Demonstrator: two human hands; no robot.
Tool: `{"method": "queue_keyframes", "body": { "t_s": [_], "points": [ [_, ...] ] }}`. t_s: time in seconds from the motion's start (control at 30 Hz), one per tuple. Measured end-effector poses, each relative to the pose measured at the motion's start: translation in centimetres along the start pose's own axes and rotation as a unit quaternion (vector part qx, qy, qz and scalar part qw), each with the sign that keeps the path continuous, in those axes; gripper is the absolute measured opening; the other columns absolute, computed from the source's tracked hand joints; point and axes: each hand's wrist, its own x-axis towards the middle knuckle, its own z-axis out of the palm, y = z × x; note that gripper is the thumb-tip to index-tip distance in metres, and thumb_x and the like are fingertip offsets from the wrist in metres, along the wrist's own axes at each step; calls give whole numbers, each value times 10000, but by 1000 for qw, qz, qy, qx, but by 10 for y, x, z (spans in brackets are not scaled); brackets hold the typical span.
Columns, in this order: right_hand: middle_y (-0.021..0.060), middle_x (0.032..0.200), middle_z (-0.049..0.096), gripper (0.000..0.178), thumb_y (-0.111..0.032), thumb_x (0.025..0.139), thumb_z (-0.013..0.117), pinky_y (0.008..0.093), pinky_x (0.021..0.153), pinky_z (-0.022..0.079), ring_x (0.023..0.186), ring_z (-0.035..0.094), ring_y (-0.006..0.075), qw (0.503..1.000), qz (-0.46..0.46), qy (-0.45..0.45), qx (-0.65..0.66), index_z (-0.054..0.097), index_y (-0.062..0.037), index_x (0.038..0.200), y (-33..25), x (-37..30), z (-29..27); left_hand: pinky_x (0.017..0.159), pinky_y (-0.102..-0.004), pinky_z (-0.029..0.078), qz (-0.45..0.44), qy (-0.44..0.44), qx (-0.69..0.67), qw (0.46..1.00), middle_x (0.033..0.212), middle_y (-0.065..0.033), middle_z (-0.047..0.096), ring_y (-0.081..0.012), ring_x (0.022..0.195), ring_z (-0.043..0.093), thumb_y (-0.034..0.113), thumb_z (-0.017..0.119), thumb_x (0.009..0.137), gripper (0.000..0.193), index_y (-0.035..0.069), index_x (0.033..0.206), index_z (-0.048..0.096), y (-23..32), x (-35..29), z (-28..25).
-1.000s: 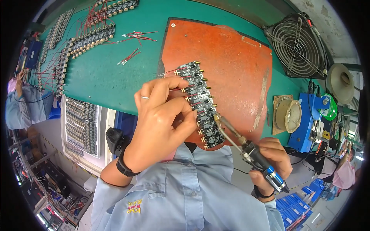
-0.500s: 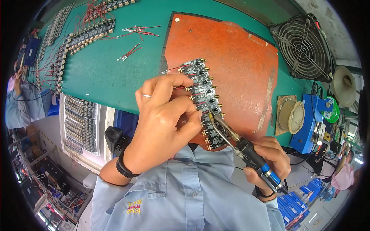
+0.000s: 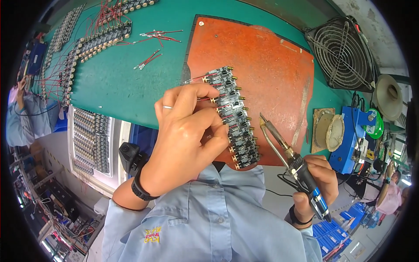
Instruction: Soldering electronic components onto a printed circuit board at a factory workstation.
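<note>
A strip of black circuit boards (image 3: pixel 238 115) with gold-coloured pins lies on the orange mat (image 3: pixel 266 70), short red wires (image 3: pixel 198 79) running onto its left side. My left hand (image 3: pixel 185 133) rests over that left edge, thumb and a finger closed in a pinch on a red wire at the boards; its far end is hidden by the fingers. In my right hand (image 3: pixel 321 177) is a soldering iron (image 3: pixel 301 170) with a thin metal tube beside its barrel. Its tip points up and left, apart from the strip, above the mat.
Loose red wires (image 3: pixel 160 35) and more wired board strips (image 3: pixel 102 39) lie on the green bench at left. A white tray (image 3: pixel 111 148) of boards stands below. At right are a black fan (image 3: pixel 342 52), a solder spool (image 3: pixel 329 131) and a blue box (image 3: pixel 347 139).
My right hand has drawn the soldering iron away from the boards, to the right and slightly down. My left hand stays almost where it was, still pinching at the strip.
</note>
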Motion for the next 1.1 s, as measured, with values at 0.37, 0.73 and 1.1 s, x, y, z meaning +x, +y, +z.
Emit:
{"method": "queue_keyframes", "body": {
  "t_s": [0.37, 0.73, 1.1],
  "points": [
    [156, 1035, 580, 589, -323, 705, 818, 355, 821, 460, 936, 565, 250, 990, 79, 89, 70, 552, 45, 1081, 5, -8, 9, 843, -393, 334, 12, 112, 54, 992, 1053, -85, 550, -285, 1004, 487, 105, 702, 768, 88, 77, 815, 633, -35, 4, -32],
    [149, 1018, 574, 560, -263, 727, 817, 304, 816, 461, 935, 554, 213, 985, 115, 81, 96, 546, 54, 1100, -5, -4, 18, 783, -395, 336, -19, 183, 238, 953, 944, -71, 535, -275, 926, 490, 112, 690, 796, 90, 80, 846, 623, -101, 32, -35],
    [172, 1056, 616, 545, -151, 787, 773, 335, 819, 511, 893, 648, 235, 969, 123, 35, 212, 485, 65, 1196, -3, -10, 25, 668, -295, 446, 42, 37, 4, 998, 843, -106, 580, -216, 745, 565, 1, 576, 884, 38, -15, 911, 554, -11, -21, -33]
  ]
}}
